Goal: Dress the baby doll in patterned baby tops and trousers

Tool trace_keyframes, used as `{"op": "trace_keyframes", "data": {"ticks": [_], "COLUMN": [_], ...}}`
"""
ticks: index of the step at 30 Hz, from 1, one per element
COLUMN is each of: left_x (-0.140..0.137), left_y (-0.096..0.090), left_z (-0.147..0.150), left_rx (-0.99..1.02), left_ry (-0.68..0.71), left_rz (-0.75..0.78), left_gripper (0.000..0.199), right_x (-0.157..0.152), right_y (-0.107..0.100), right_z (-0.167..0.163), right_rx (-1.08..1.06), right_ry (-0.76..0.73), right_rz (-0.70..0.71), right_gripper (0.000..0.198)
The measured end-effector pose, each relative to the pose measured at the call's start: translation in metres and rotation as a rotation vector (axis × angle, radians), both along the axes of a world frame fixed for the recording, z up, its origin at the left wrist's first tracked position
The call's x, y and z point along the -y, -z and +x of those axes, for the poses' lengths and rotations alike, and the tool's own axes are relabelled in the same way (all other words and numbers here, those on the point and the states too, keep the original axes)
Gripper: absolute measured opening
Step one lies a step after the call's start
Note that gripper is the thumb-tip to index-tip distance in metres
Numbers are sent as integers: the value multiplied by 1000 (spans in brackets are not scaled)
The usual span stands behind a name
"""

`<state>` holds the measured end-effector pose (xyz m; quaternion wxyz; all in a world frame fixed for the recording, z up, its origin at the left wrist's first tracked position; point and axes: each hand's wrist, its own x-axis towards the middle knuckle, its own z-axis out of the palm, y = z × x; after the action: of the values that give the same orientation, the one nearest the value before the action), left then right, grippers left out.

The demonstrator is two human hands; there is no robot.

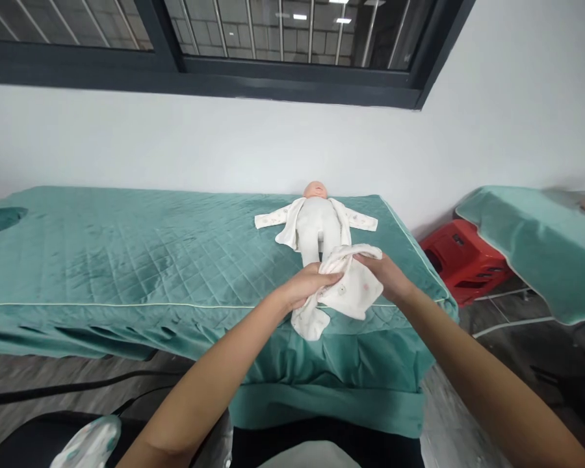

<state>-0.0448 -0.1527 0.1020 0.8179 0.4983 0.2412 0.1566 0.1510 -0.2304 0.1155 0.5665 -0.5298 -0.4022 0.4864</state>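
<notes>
Both of my hands hold a small white baby garment (pixel 353 291) with a faint print, bunched at the top and hanging loose below. My left hand (pixel 309 286) is closed on its left side, thumb on top. At the upper right edge my right hand (pixel 381 270) grips the cloth, its fingers partly hidden. Just beyond lies a baby doll (pixel 315 190) on its back, head toward the wall. It wears a pale one-piece (pixel 316 214) and an open white jacket (pixel 288 224) with sleeves spread wide. The garment covers the doll's feet from view.
A green quilted bed cover (pixel 151 253) spreads under the doll, with a face hole (pixel 2 220) at the far left. Red plastic stools (pixel 463 260) stand right of the bed, near another green-covered bed (pixel 531 240). A dark cable (pixel 78 387) runs at lower left.
</notes>
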Motion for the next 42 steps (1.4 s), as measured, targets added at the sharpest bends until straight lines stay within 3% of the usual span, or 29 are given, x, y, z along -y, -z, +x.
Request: {"op": "trace_keyframes", "data": {"ticks": [1, 3, 5, 7, 11, 17, 20, 24, 31, 36, 39, 42], "left_x": [-2, -9, -18, -25, -25, -14, -17, -28, -38, -51, -61, -71], "left_y": [4, 10, 14, 14, 16, 19, 15, 9, 6, 5, 11, 15], "left_z": [2, 9, 17, 25, 37, 34, 28, 19, 9, 6, 6, 7], "left_rx": [-31, -208, -450, -621, -774, -845, -815, -702, -373, -108, -3, 11], "left_ry": [-39, -85, -55, 16, 73, 173, 271, 346, 235, 307, 298, 269], "left_rz": [79, 393, 743, 949, 1073, 1185, 1174, 1097, 590, 147, 24, 13], "left_gripper": [48, 38, 31, 24, 23, 29, 28, 26, 26, 53, 65, 67], "right_x": [2, 7, 10, 10, 4, 8, 15, 22, 19, 1, -13, -24], "right_y": [11, 37, 64, 87, 111, 122, 126, 131, 127, 120, 120, 122], "right_z": [1, -1, -5, -10, -18, -27, -37, -52, -58, -38, -26, -20], "right_rx": [31, 150, 303, 380, 476, 505, 447, 350, 143, 123, 138, 115], "right_ry": [17, 42, 94, 110, 148, 180, 196, 327, 434, 479, 475, 495], "right_rz": [4, -14, -94, -139, -139, -115, -79, -57, -2, 99, 126, 109], "right_gripper": [41, 45, 47, 44, 37, 48, 52, 50, 25, 18, 18, 18]}}
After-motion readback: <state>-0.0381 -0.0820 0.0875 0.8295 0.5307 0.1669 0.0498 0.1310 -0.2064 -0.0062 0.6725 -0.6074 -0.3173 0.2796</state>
